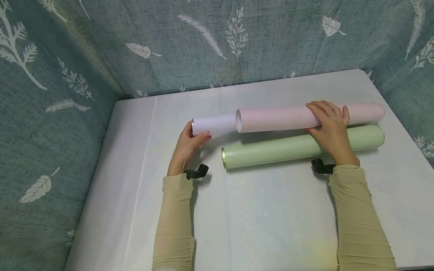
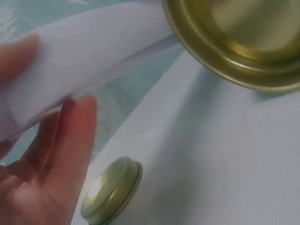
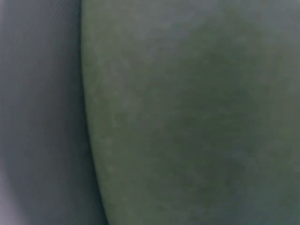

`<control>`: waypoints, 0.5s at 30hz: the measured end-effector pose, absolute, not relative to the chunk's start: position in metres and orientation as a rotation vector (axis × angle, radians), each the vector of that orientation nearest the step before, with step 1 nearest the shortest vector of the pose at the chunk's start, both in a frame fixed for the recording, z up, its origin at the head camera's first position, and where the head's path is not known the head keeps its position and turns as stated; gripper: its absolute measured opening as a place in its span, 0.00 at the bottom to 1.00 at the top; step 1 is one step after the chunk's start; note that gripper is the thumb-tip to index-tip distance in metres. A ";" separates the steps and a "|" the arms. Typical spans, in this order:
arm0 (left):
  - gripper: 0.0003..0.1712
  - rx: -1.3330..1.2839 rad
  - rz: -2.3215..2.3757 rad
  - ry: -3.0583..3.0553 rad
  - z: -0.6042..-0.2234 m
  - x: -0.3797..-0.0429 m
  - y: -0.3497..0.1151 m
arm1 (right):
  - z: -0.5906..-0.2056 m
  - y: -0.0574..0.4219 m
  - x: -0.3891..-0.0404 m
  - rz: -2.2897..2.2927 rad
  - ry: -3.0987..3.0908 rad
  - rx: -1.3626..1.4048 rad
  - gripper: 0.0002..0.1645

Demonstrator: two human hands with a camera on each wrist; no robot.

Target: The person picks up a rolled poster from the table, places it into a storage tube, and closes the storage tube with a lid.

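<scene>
A roll of white paper [image 1: 215, 124] sticks out of the open left end of a pink cardboard tube [image 1: 271, 119]. My left hand [image 1: 190, 145] grips the roll near its outer end, thumb on the near side; in the left wrist view, fingers [image 2: 79, 140] lie under the paper. Farther along, my right hand [image 1: 330, 130] holds the pink tube from above, fingers over its top. A green tube [image 1: 271, 151] lies just in front, passing under the right hand. It fills most of the right wrist view. Its left end has a gold metal cap [image 2: 225, 70].
A loose gold cap [image 2: 112, 190] rests on the white table [image 1: 271, 218], seen in the left wrist view. Green leaf-patterned cloth [image 1: 190, 45] hangs behind the table and at both sides. A black wrist mount [image 1: 197, 172] juts out beside the left wrist.
</scene>
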State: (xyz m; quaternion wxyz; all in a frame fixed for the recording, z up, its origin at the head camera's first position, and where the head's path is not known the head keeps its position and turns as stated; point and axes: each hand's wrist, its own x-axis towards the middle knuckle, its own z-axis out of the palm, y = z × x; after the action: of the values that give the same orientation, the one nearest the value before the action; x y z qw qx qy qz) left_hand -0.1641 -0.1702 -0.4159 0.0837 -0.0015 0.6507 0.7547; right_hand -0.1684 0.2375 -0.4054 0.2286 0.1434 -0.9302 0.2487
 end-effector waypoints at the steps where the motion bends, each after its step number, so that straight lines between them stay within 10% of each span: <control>1: 0.32 0.009 2.334 1.867 -0.418 -0.165 -0.172 | -0.406 0.237 -0.169 0.686 -2.560 0.391 0.44; 15: 0.23 0.125 2.832 1.288 -0.429 -0.167 -0.186 | -0.406 0.239 -0.173 0.699 -2.606 0.380 0.44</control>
State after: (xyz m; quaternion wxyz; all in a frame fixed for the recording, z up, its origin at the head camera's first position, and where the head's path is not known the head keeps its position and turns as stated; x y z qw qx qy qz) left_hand -0.1666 -0.1857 -0.4291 0.0139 0.0401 0.4136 0.9095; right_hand -0.1727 0.2394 -0.4061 0.2070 0.1366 -0.9357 0.2509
